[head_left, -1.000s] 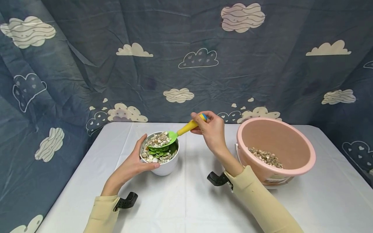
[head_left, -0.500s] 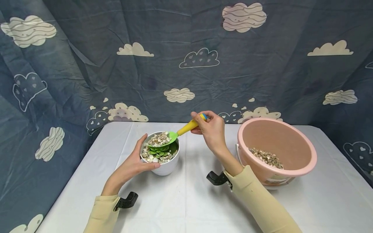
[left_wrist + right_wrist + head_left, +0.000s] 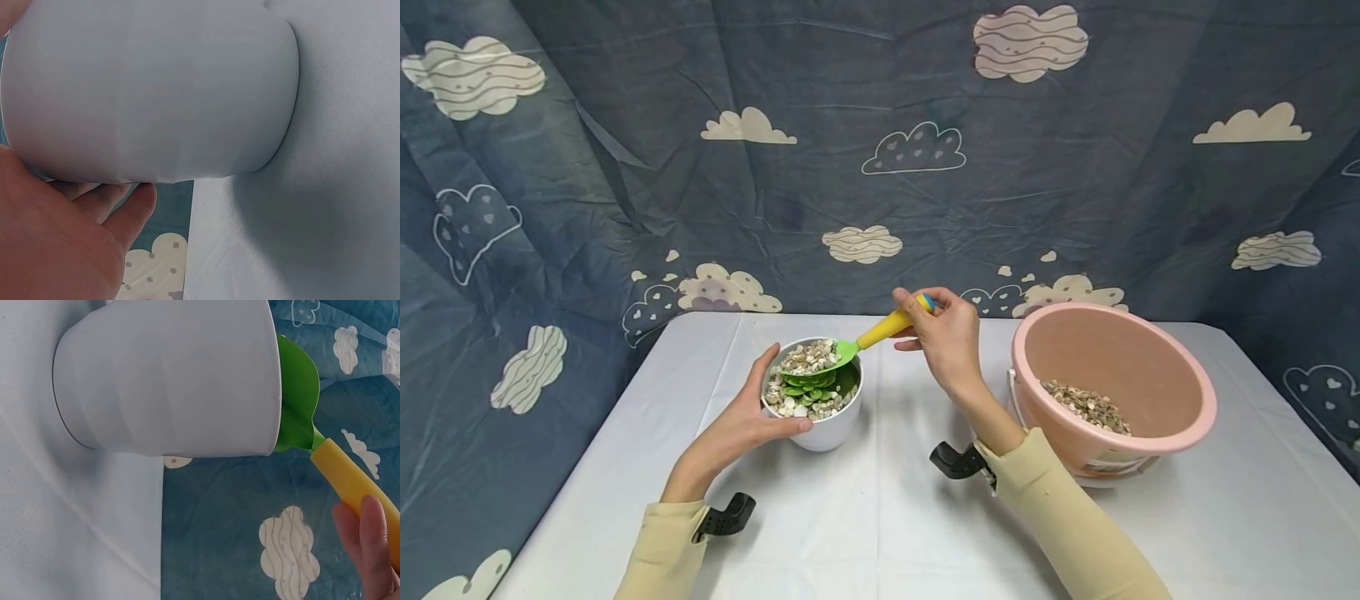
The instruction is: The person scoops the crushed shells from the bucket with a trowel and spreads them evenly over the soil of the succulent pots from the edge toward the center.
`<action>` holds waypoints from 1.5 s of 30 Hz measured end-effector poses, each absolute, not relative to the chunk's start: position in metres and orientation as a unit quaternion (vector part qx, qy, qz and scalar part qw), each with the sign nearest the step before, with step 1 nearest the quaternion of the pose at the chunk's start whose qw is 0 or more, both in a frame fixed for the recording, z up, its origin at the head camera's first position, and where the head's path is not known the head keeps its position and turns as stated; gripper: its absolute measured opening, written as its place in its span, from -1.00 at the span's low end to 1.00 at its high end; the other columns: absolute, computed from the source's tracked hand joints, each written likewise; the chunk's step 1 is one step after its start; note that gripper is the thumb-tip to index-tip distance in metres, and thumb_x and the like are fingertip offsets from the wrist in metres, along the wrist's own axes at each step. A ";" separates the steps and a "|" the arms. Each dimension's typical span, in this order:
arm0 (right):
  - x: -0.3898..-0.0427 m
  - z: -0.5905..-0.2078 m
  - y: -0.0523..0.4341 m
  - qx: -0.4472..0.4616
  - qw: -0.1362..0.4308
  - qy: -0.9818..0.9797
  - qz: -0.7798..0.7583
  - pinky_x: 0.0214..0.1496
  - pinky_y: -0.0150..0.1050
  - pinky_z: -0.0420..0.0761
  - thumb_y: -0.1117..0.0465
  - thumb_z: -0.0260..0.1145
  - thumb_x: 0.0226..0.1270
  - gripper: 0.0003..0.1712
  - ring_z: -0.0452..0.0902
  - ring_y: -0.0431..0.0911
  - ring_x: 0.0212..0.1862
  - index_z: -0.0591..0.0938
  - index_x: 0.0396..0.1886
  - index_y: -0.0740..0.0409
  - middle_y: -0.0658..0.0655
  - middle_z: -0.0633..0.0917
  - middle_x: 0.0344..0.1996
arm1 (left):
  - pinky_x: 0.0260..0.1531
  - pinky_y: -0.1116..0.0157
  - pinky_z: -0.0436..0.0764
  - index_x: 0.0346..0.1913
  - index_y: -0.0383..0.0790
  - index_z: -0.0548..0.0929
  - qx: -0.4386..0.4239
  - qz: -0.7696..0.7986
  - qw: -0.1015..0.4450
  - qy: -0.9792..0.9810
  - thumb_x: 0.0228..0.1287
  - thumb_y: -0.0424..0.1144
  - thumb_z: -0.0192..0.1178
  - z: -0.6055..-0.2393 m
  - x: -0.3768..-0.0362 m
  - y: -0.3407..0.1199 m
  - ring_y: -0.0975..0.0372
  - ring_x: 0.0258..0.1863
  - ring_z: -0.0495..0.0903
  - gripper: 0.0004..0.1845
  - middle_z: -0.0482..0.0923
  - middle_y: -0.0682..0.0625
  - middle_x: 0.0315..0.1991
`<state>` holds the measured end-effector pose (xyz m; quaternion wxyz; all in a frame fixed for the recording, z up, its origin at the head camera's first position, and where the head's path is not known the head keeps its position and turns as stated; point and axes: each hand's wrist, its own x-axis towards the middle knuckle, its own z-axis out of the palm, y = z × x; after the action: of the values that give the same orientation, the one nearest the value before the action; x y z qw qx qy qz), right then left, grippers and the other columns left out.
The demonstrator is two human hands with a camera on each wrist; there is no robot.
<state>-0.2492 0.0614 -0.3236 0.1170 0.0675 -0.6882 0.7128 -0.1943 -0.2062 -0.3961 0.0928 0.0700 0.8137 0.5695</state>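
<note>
A white plant pot (image 3: 824, 435) stands on the table, with a green succulent (image 3: 808, 387) and small pebbles inside. My left hand (image 3: 741, 425) grips it from the left, thumb along the near rim and fingers round the far side. In the left wrist view the fingers (image 3: 134, 212) touch the pot's wall. By its yellow handle, my right hand (image 3: 943, 333) holds a toy shovel (image 3: 880, 332). The green blade (image 3: 299, 394), heaped with pebbles (image 3: 811, 357), lies over the pot's mouth and covers part of the succulent.
A pink bucket (image 3: 1180, 383) stands on the right of the table, with pebbles (image 3: 1086, 406) in the bottom and its handle hanging down. A white cloth (image 3: 880, 517) covers the table. Behind it hangs a dark blue curtain (image 3: 790, 200) with a cloud print.
Very little differs. The right hand's lower fingers have shifted slightly on the handle; the loaded shovel, the pot and the left hand keep their places.
</note>
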 end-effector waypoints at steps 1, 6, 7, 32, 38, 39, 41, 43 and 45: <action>-0.249 -0.324 0.061 0.067 0.118 -0.689 0.711 -0.46 -0.11 0.69 0.15 0.40 0.32 -0.61 0.73 0.13 -0.40 0.58 -0.17 0.45 0.37 0.72 -0.37 | 0.36 -0.22 -0.07 0.58 0.12 -0.24 0.071 0.570 0.093 0.814 0.00 -0.08 0.52 -0.396 -0.194 -0.206 -0.11 0.50 -0.18 0.28 -0.22 -0.20 0.55; -0.249 -0.325 0.062 0.071 0.120 -0.685 0.715 -0.45 -0.11 0.69 0.14 0.40 0.32 -0.60 0.72 0.19 -0.39 0.58 -0.17 0.46 0.38 0.72 -0.38 | 0.37 -0.21 -0.07 0.58 0.12 -0.24 0.075 0.573 0.093 0.811 0.00 -0.09 0.52 -0.397 -0.194 -0.207 -0.11 0.50 -0.16 0.27 -0.21 -0.20 0.55; -0.249 -0.325 0.062 0.072 0.120 -0.684 0.716 -0.45 -0.11 0.69 0.13 0.40 0.32 -0.59 0.72 0.19 -0.39 0.58 -0.18 0.46 0.39 0.72 -0.38 | 0.36 -0.21 -0.06 0.58 0.12 -0.24 0.075 0.572 0.093 0.811 0.00 -0.09 0.52 -0.396 -0.194 -0.207 -0.11 0.49 -0.15 0.27 -0.19 -0.21 0.55; -0.242 -0.329 0.064 0.075 0.143 -0.671 0.724 -0.38 -0.11 0.70 0.17 0.43 0.28 -0.61 0.73 0.09 -0.42 0.59 -0.22 0.48 0.43 0.70 -0.38 | 0.36 -0.20 -0.03 0.58 0.15 -0.23 0.076 0.571 0.094 0.812 -0.01 -0.07 0.52 -0.397 -0.193 -0.208 -0.11 0.48 -0.09 0.27 -0.14 -0.23 0.53; -0.240 -0.331 0.065 0.068 0.140 -0.673 0.723 -0.38 -0.12 0.70 0.16 0.44 0.28 -0.60 0.73 0.09 -0.41 0.59 -0.22 0.47 0.40 0.71 -0.38 | 0.35 -0.23 -0.05 0.58 0.11 -0.23 0.072 0.550 0.084 0.828 -0.03 -0.03 0.54 -0.396 -0.193 -0.207 -0.12 0.49 -0.14 0.29 -0.20 -0.21 0.55; -0.240 -0.331 0.065 0.068 0.140 -0.674 0.722 -0.38 -0.12 0.70 0.16 0.43 0.28 -0.61 0.73 0.09 -0.41 0.59 -0.22 0.47 0.39 0.71 -0.38 | 0.35 -0.23 -0.05 0.58 0.10 -0.23 0.071 0.543 0.080 0.833 -0.04 -0.02 0.55 -0.396 -0.193 -0.206 -0.12 0.49 -0.15 0.30 -0.21 -0.20 0.55; -0.240 -0.332 0.066 0.069 0.142 -0.673 0.722 -0.38 -0.11 0.70 0.17 0.43 0.28 -0.62 0.73 0.10 -0.41 0.59 -0.22 0.47 0.39 0.72 -0.39 | 0.35 -0.23 -0.05 0.58 0.06 -0.24 0.072 0.529 0.071 0.842 -0.07 -0.01 0.56 -0.395 -0.193 -0.205 -0.13 0.49 -0.16 0.33 -0.24 -0.19 0.55; -0.240 -0.333 0.066 0.072 0.144 -0.673 0.722 -0.37 -0.11 0.70 0.19 0.42 0.29 -0.64 0.73 0.09 -0.41 0.59 -0.22 0.47 0.38 0.71 -0.40 | 0.35 -0.23 -0.04 0.59 0.04 -0.23 0.073 0.520 0.065 0.849 -0.09 0.01 0.57 -0.395 -0.193 -0.204 -0.13 0.49 -0.14 0.34 -0.24 -0.18 0.55; -0.240 -0.334 0.066 0.075 0.147 -0.671 0.722 -0.37 -0.12 0.70 0.20 0.42 0.29 -0.65 0.73 0.09 -0.42 0.59 -0.22 0.47 0.38 0.71 -0.40 | 0.35 -0.23 -0.02 0.59 0.02 -0.23 0.078 0.520 0.064 0.848 -0.09 0.01 0.56 -0.395 -0.193 -0.204 -0.14 0.48 -0.12 0.34 -0.23 -0.18 0.54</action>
<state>-0.2397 0.0664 -0.3341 0.1473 0.0754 -0.6715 0.7223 -0.1930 -0.2043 -0.3951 0.0642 0.0777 0.8484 0.5196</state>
